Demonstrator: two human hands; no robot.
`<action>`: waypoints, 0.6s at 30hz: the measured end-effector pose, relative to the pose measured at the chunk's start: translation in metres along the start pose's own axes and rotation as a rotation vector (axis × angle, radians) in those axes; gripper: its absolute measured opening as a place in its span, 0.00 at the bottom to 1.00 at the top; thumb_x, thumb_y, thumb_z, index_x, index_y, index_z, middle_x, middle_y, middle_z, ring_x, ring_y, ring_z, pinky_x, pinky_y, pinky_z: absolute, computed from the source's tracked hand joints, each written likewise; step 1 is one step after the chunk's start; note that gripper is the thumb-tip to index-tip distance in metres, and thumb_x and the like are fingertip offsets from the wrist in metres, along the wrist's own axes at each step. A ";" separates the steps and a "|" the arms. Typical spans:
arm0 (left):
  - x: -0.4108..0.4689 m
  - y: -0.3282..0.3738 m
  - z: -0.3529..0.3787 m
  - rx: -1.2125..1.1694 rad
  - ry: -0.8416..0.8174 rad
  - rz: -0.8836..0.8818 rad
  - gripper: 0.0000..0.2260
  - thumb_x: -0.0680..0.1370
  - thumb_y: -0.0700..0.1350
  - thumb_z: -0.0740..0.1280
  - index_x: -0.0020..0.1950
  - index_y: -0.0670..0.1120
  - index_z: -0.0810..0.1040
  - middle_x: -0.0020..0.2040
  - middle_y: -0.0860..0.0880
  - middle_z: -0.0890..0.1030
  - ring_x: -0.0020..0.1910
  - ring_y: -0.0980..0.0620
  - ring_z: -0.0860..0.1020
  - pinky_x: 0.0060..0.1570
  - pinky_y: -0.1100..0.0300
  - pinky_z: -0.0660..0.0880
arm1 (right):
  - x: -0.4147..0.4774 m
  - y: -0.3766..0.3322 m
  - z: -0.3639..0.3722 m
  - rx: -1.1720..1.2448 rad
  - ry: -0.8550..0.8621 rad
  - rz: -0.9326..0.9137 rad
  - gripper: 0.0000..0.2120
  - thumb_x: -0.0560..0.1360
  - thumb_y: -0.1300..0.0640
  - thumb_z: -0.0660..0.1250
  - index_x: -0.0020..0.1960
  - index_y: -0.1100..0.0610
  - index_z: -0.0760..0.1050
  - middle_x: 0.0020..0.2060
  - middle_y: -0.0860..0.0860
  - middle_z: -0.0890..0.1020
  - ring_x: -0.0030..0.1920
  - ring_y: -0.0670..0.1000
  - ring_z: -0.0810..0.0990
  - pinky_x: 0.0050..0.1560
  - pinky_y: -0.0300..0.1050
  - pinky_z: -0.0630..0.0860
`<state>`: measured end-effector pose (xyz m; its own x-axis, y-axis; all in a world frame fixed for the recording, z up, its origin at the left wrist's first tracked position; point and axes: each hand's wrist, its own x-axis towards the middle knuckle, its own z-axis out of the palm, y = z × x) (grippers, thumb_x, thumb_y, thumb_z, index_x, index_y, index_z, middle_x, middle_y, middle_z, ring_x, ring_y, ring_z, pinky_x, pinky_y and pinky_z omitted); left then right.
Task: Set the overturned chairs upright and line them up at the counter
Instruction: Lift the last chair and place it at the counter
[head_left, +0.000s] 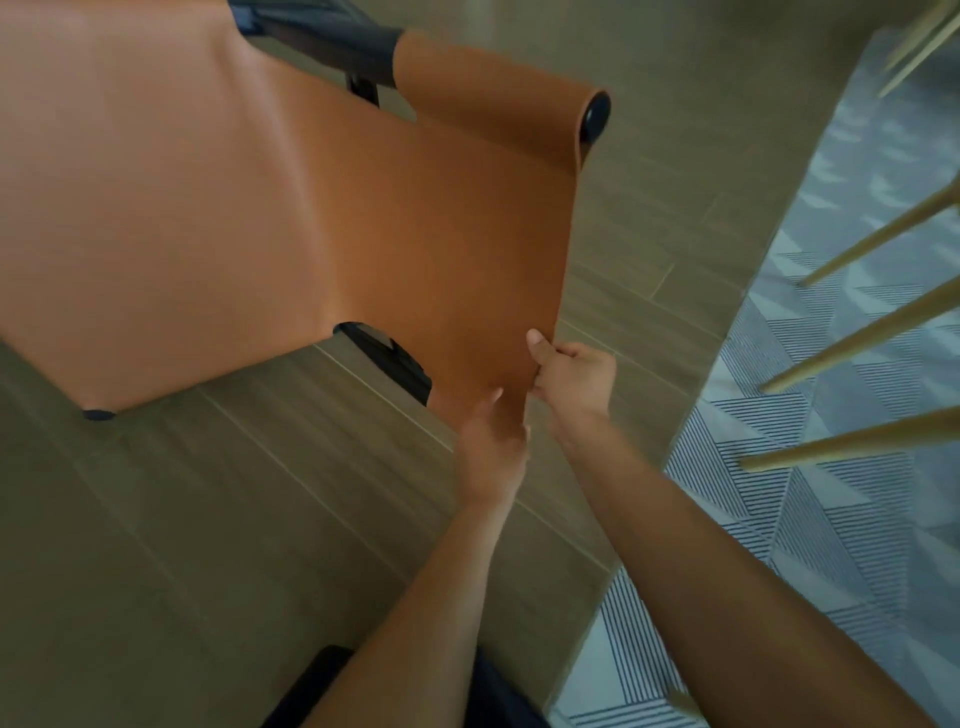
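Observation:
An orange leather chair (270, 208) with a black frame fills the upper left of the head view, tilted over the wooden floor. Its rolled top edge with a black end cap (596, 117) points up and right. My right hand (569, 376) grips the near edge of the orange leather, thumb on the front face and fingers curled behind. My left hand (491, 441) lies just below it against the same edge, fingers fairly straight and blurred. Black frame parts show under the leather at the lower middle and top.
Wood-plank floor (208, 519) runs under the chair. A grey geometric-patterned rug (831, 467) lies at the right. Several pale wooden chair legs (857, 332) reach in from the right edge over the rug. A dark object (311, 680) sits at the bottom edge.

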<state>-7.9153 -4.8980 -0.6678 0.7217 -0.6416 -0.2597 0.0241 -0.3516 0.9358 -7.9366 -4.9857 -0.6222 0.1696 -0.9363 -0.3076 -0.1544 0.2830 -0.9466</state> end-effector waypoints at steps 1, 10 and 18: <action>-0.004 0.007 -0.002 0.021 0.009 0.038 0.22 0.78 0.42 0.68 0.71 0.45 0.69 0.67 0.48 0.75 0.65 0.50 0.74 0.63 0.54 0.72 | -0.008 -0.014 0.003 -0.006 -0.025 0.005 0.21 0.75 0.56 0.74 0.29 0.59 0.69 0.29 0.57 0.74 0.33 0.55 0.73 0.43 0.62 0.79; -0.026 0.114 -0.055 0.148 0.373 0.134 0.19 0.80 0.41 0.63 0.70 0.45 0.67 0.63 0.45 0.76 0.59 0.44 0.77 0.49 0.54 0.75 | -0.061 -0.144 0.040 -0.023 -0.205 0.083 0.19 0.73 0.58 0.75 0.30 0.57 0.68 0.19 0.46 0.71 0.22 0.47 0.72 0.31 0.44 0.79; -0.012 0.208 -0.120 0.273 0.353 0.138 0.16 0.78 0.34 0.59 0.65 0.40 0.72 0.47 0.38 0.81 0.45 0.36 0.79 0.38 0.54 0.69 | -0.076 -0.249 0.081 0.009 -0.275 0.216 0.11 0.72 0.60 0.76 0.46 0.65 0.77 0.33 0.53 0.80 0.29 0.49 0.80 0.24 0.39 0.78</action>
<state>-7.8364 -4.8816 -0.4417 0.8977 -0.4407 0.0044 -0.2377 -0.4757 0.8469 -7.8321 -4.9678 -0.3713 0.3901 -0.7639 -0.5141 -0.2071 0.4712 -0.8574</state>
